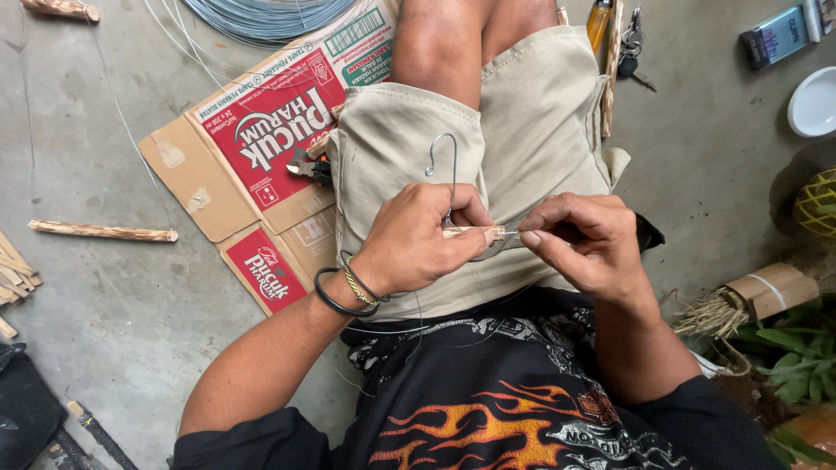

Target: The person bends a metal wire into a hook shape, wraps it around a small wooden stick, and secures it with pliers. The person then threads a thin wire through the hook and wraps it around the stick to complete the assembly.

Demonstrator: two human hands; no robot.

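Grey bent-wire hook (pixel 442 157) rising at twelve o'clock from short pale wooden stick (pixel 475 232), over khaki shorts (pixel 522 122). Left hand (pixel 418 239) clenching round stick; right hand (pixel 579 239) pinching thin wire end (pixel 514 235) at three o'clock. Hook already shaped; wire end not yet secured, seemingly.

Two bare hands: left hand (pixel 418 237), right hand (pixel 585 239). One bent grey wire hook (pixel 442 157). One short pale wooden stick (pixel 475 232) pinched between them. Two dark wristbands (pixel 344 292). One flattened red-and-brown cardboard box (pixel 261 148). One grey wire coil (pixel 266 16). One white round bowl (pixel 814 103).
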